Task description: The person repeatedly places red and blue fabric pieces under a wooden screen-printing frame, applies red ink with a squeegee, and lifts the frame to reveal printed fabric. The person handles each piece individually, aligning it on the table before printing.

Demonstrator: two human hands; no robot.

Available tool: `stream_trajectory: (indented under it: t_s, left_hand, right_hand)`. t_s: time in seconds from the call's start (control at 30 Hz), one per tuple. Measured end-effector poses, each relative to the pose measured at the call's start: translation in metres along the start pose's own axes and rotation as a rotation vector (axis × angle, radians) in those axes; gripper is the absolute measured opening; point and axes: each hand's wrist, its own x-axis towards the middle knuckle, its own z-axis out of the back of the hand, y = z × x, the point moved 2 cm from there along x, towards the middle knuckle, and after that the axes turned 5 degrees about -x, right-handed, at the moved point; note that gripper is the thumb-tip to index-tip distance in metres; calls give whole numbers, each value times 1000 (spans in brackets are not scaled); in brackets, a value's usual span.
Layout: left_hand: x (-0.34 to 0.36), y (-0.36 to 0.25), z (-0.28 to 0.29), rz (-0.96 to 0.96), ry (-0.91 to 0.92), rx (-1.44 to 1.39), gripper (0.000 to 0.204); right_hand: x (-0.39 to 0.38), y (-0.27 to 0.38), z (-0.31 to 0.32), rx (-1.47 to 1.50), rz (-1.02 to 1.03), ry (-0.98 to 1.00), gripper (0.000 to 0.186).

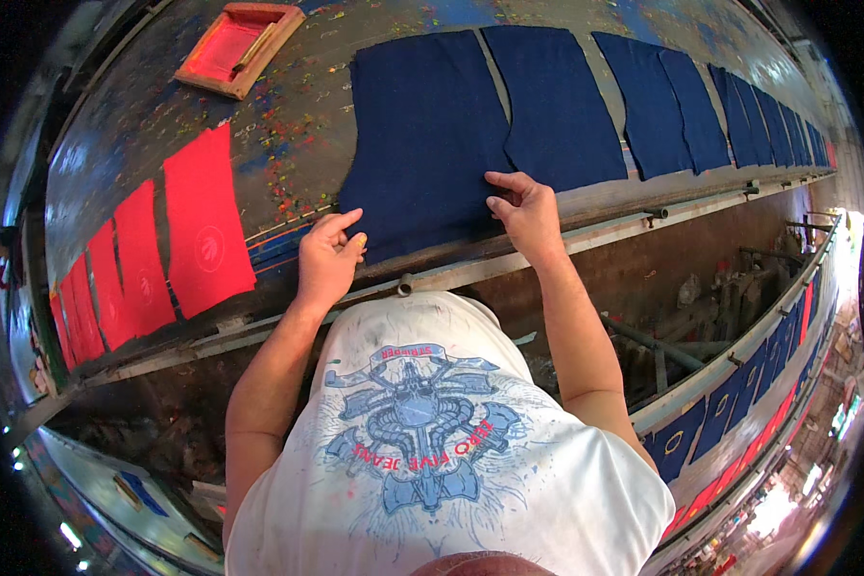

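A navy-blue fabric panel (422, 125) lies flat on the long table in front of me. My left hand (328, 257) is at its lower left corner, index finger stretched out and the other fingers partly bent, with a yellow spot at one fingertip. Over the panel's lower right part is my right hand (528, 216), its index finger and thumb apart. Neither hand shows cloth gripped between its fingers; whether the fingertips touch the panel is hard to tell. Right beside it lies a second navy panel (557, 106).
More navy panels (658, 106) run along the table to the right. Red panels (208, 221) with pale round prints lie at left. A wooden-framed screen (240, 48) with red ink sits at the far left. A metal rail (586, 233) with short pegs edges the paint-spotted table (302, 144).
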Motion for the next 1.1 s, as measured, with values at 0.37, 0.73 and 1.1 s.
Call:
stream_trajectory:
  t_s: [0.37,0.73,1.1]
  left_hand:
    - [-21,3,-2,-60,45,146,51]
    - [-19,-38,2,-725,-77,658,33]
    - [-6,-34,-35,-707,283,616,34]
  right_hand:
    - [-25,7,-10,-468,230,-120,52]
    - [-28,15,-7,-861,-50,-93,28]
    - [-18,12,-11,-755,15,-41,21]
